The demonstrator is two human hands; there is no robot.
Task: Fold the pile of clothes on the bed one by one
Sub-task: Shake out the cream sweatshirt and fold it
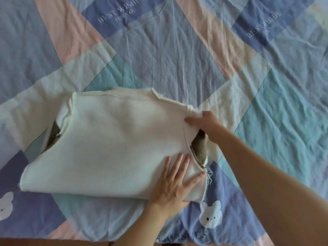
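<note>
A cream-white sweater is being shown lying inside out on a bed, spread flat across a patchwork bedsheet of blue, pink, teal and pale panels. The garment's raw seams are being displayed along its upper and right edges, and a grey-brown knit layer is being revealed through gaps at its left and right sides.

The left hand is being pressed flat on the lower right part of the sweater, with fingers straight and spread and nothing being gripped. The right hand is being held at the sweater's upper right corner, where a bunched fold of white fabric is being pinched between thumb and curled fingers, just above the grey-brown opening. Both bare forearms are being extended from the lower right of the view.

A white bear motif is being shown printed on the sheet just below the sweater's lower right corner, and another at the left edge. The words "BEST WISHES FOR YOU" are being displayed on the darker blue panels farther up.
</note>
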